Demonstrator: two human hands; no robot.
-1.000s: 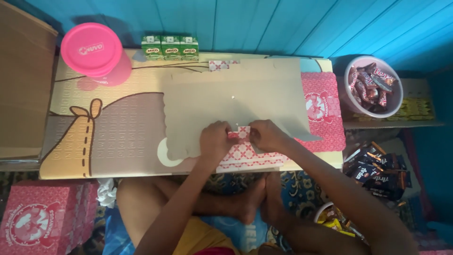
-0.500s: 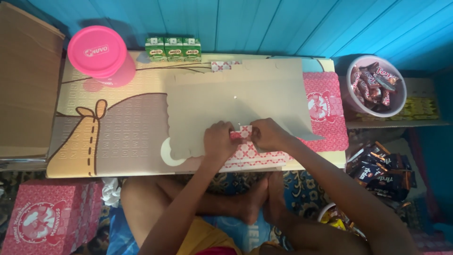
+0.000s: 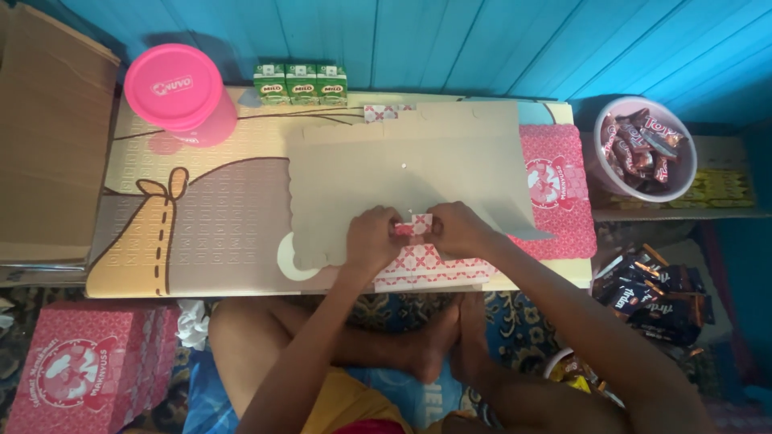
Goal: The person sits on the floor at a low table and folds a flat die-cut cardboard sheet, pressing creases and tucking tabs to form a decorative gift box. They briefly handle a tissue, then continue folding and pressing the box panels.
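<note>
Surface [image 3: 201, 241], a low board with a cartoon print, is spread across the middle of the frame; compared with the views half a second and a second before, it and everything on it appear slid slightly right and down, which is judged a head shift, not a move of the things.

Flat box blank [image 3: 402, 173], grey-brown on its inner face, is laid over the centre and right of the surface. Its scalloped left edge is seen mid-frame; its pink printed outer face shows at right. No change in its lie is noted.

Pink patterned flap [image 3: 426, 261] of the blank is held at the lower centre, just over the near edge of the surface. Left hand [image 3: 371, 237] and right hand [image 3: 454, 231] are pressed together there as before; fingers of both are clenched on the small folded tab between them. The fold is judged in progress, not finished.

Edges and room:
- Open surface lies to the left of the blank.
- Pink round container [image 3: 177, 92] sits upper left; three green drink cartons [image 3: 300, 83] stand along the far edge beside it.
- Bowl of wrapped sweets [image 3: 639, 157] is placed upper right, off the surface.
- Pink boxes [image 3: 76, 374] are stacked lower left on the floor.
- Crossed legs lie close under the near edge, leaving little room there.
</note>
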